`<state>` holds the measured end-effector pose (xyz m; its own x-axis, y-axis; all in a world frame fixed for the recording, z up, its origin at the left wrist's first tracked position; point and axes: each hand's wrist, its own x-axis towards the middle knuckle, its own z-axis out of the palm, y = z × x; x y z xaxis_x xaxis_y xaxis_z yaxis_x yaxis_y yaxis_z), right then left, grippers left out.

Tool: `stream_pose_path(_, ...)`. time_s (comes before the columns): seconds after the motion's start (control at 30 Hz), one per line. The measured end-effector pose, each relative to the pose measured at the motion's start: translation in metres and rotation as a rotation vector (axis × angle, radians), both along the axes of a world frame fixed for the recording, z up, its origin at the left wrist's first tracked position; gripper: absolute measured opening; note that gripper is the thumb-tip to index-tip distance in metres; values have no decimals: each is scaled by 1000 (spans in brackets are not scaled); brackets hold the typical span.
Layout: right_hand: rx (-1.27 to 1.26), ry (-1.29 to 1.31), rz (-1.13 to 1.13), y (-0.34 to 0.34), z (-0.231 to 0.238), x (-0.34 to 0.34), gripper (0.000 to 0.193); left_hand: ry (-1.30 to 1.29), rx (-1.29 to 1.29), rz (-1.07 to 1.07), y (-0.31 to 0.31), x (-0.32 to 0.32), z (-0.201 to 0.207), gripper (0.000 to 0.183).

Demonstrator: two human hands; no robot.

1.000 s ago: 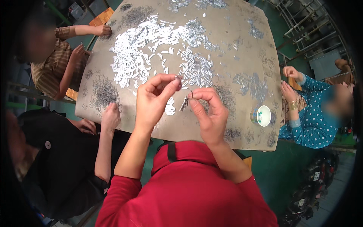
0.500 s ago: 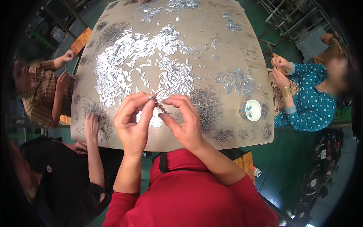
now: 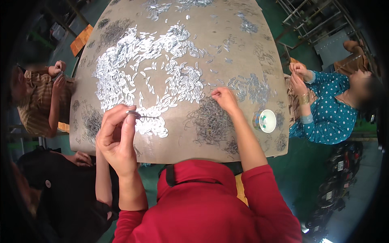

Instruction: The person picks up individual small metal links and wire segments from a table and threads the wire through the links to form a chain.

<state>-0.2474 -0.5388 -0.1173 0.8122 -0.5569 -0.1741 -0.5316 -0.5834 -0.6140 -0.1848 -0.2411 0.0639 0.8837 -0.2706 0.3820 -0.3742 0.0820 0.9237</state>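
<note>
My left hand point(image 3: 116, 141) is raised over the near left part of the table, its thumb and fingertips pinching a small oblong silvery piece point(image 3: 131, 112). Dark thin wire point(image 3: 149, 117) sticks out from that piece to the right. My right hand point(image 3: 227, 99) is at the far edge of a tangled heap of dark bent wires point(image 3: 214, 121), fingertips pressed together; whatever is between them is too small to make out. Beyond and between my hands lie many loose oblong silvery-white pieces point(image 3: 186, 83), with a smaller cluster point(image 3: 152, 127) just right of my left hand.
Brown sheeting covers the table point(image 3: 182, 139). A white cup point(image 3: 267, 121) with green bits inside stands at the right. Duller grey pieces point(image 3: 257, 89) lie beyond it. Co-workers sit at both sides; one in black sleeves point(image 3: 60, 182) is close to my left arm.
My hands have parted: the left has moved left and nearer with the silvery piece, while the right has gone right and farther to the wire heap. The view has shifted slightly.
</note>
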Motion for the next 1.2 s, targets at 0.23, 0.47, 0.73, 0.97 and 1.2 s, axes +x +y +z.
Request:
stream_pose_path(0.23,-49,146,127,13,-2,23,11,-6,28,37,7,-1,-5,14)
stream_pose_path(0.47,-232,332,236,34,-4,30,12,29,-12,68,10,-4,-9,14)
stream_pose_path(0.73,735,-37,-10,5,-12,2,13,99,-42,47,13,-7,-10,13)
stream_pose_path(0.97,507,-153,-44,23,-1,-6,6,120,-106,3,9,-8,-16,12)
stream_pose_path(1.2,-241,100,119,51,32,-17,10,165,-129,-39,9,-11,-23,11)
